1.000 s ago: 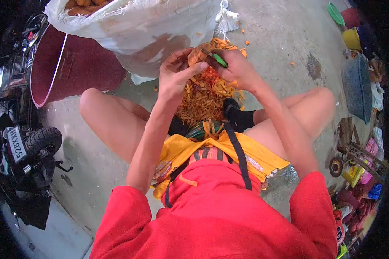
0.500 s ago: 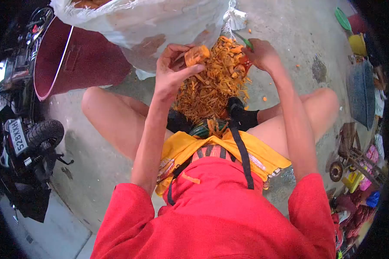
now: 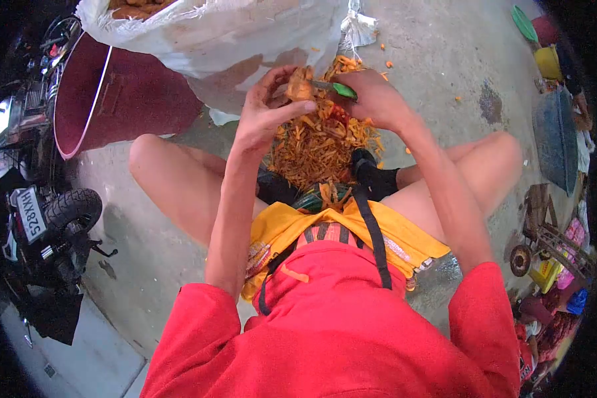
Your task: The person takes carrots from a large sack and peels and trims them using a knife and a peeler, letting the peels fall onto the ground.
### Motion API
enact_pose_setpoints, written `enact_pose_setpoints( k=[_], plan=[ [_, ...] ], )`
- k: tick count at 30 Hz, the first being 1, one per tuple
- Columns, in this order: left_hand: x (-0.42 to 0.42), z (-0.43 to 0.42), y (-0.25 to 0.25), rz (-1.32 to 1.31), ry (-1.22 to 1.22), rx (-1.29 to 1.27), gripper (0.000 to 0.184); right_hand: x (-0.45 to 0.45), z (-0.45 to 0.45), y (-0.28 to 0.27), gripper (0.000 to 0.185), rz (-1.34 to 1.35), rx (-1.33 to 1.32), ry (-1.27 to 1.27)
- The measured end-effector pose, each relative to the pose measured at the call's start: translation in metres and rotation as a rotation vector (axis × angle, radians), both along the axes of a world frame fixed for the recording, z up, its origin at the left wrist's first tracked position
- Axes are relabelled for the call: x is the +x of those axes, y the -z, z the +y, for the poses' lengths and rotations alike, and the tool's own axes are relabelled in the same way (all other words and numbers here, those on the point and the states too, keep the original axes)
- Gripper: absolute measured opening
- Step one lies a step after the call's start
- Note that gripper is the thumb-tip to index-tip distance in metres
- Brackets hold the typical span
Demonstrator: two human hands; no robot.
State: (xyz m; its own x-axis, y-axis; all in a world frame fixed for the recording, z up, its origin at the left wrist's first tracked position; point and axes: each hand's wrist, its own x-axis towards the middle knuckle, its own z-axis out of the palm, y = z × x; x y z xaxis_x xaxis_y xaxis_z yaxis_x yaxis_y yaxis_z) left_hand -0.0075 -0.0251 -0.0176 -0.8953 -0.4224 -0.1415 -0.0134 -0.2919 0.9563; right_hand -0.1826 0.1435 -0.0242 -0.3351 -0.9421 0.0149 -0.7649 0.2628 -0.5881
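Note:
My left hand grips a thick orange carrot between thumb and fingers, above the pile of peelings. My right hand is closed around a green-handled knife, its narrow greyish blade pointing left and reaching the carrot's right side. Below the right hand shows something red, partly hidden, whose kind I cannot make out. A heap of orange and brownish peelings lies on the floor between my legs, under both hands.
A white sack with brownish-orange contents stands ahead, beside a tilted dark red bucket. A motorbike is at the left. On the right are a blue-grey basin and a small wheeled cart. Orange bits dot the concrete floor.
My right hand has moved left, bringing the knife from beside the heap to the carrot. The carrot has turned in my left hand and now shows a browner side.

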Motion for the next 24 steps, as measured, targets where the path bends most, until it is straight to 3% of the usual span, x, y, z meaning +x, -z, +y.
enact_pose_setpoints(
  k=[3,6,8,13,16,24],
  plan=[
    [0.001,-0.002,0.008,-0.042,0.011,0.003,0.071,-0.009,0.006,-0.014,0.032,-0.047,-0.015,-0.063],
    [0.005,-0.001,0.010,-0.024,0.037,0.065,0.067,-0.022,0.010,-0.030,0.032,-0.158,-0.173,0.058],
    [0.006,0.002,0.009,0.016,0.057,0.063,0.071,-0.026,0.009,-0.036,0.036,-0.487,-0.365,0.269],
    [-0.002,0.015,0.005,0.047,0.127,0.087,0.072,-0.007,-0.008,-0.026,0.039,-0.657,-0.656,0.179],
    [-0.001,0.021,0.007,0.078,0.135,0.102,0.075,0.001,-0.010,-0.028,0.040,-0.762,-0.652,0.176],
    [-0.001,0.019,0.010,0.091,0.153,0.159,0.081,0.003,-0.009,-0.031,0.035,-0.747,-0.618,0.134]
  ],
)
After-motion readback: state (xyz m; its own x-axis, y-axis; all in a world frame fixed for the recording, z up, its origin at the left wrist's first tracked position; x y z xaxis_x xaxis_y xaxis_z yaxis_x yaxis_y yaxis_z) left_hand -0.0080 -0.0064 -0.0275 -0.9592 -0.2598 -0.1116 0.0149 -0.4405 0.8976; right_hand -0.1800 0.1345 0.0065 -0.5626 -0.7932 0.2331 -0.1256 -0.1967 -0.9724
